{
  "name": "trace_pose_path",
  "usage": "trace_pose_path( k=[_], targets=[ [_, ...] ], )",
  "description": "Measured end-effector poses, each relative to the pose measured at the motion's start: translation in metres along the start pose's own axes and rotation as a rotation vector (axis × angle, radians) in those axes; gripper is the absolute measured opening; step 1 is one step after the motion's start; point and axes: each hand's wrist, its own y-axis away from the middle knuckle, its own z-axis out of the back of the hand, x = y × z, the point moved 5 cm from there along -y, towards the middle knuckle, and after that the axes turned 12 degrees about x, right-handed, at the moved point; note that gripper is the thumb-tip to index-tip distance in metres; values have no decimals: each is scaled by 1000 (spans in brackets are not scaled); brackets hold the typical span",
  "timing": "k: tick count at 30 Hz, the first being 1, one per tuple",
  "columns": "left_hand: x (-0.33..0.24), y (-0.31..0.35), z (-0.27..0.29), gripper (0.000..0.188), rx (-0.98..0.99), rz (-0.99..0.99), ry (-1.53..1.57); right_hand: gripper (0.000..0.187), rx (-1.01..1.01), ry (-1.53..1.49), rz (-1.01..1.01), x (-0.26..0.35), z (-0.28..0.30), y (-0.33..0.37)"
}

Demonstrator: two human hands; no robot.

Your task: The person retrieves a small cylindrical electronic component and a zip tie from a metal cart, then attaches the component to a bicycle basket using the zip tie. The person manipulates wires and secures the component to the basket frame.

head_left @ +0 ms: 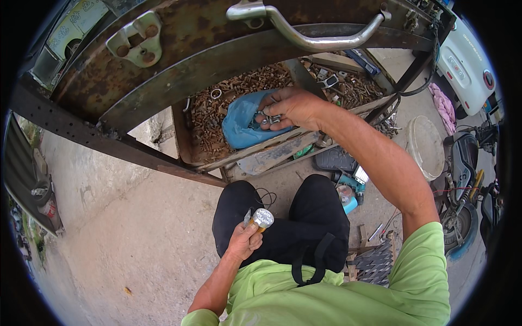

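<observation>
Right hand (296, 108): fingers curled round small silver metal fasteners (270, 117) | crumpled translucent blue plastic bag (238, 126): atop rusty brown bolts (209, 127) in an open tray (180, 136), by right hand's fingertips, leftward; right hand nearer; long axis: I can't tell | left hand (245, 240): clasping yellow cylinder with round silver head (263, 218), well apart from bag
</observation>
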Motion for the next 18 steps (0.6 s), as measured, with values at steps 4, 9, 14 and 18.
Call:
trace_pose_path(
  k=[4, 9, 14, 18],
  targets=[
    [0, 0, 1, 29, -5, -2, -1, 25, -74, 248, 53, 8, -7, 2],
    [1, 0, 2, 28, 5, 0, 0, 24, -90, 391, 145, 2, -6, -5],
    [1, -1, 1, 28, 7, 9, 1, 27, -194, 538, 159, -1, 1, -8],
    [-1, 0, 1, 28, 6, 4, 1, 27, -311, 724, 153, 14, -8, 2]
  ],
)
